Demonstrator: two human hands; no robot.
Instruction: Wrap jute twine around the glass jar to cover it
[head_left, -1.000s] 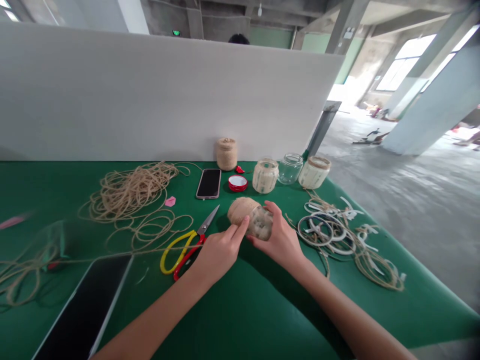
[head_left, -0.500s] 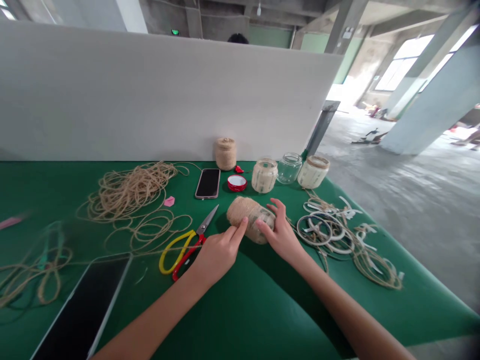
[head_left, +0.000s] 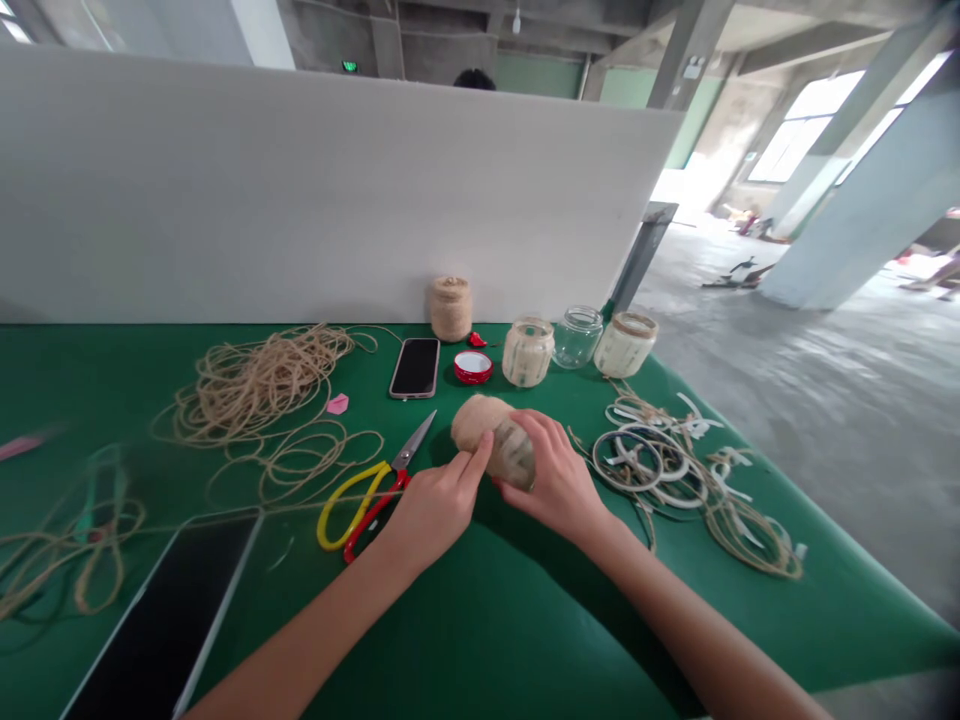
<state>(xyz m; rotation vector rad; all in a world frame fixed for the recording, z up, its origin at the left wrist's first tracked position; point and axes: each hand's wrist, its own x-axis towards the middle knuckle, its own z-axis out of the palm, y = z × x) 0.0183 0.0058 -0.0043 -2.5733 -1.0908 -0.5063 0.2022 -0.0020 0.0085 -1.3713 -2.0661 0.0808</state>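
A glass jar (head_left: 514, 456) lies tilted on its side above the green table, one end wound with jute twine (head_left: 474, 420). My right hand (head_left: 561, 478) is wrapped round the bare part, thumb below and fingers over the top. At the wound part, my left hand (head_left: 433, 508) is closed, its index finger pressed against the jar. A strand of twine (head_left: 309, 506) runs from the left side of the table into that left hand. Scissors (head_left: 403, 462) with one yellow and one red handle lie open just left of it.
A loose twine heap (head_left: 262, 385) lies at left, with a phone (head_left: 415, 368) and a larger dark-screened device (head_left: 169, 610). Behind the jar stand a twine spool (head_left: 451, 310), a red lid (head_left: 473, 367) and other jars (head_left: 528, 352). Rings and cords (head_left: 660, 465) lie at right.
My right hand has shifted left and closed further round the jar, covering more of it. The jar has turned slightly. My left hand stays almost in place.
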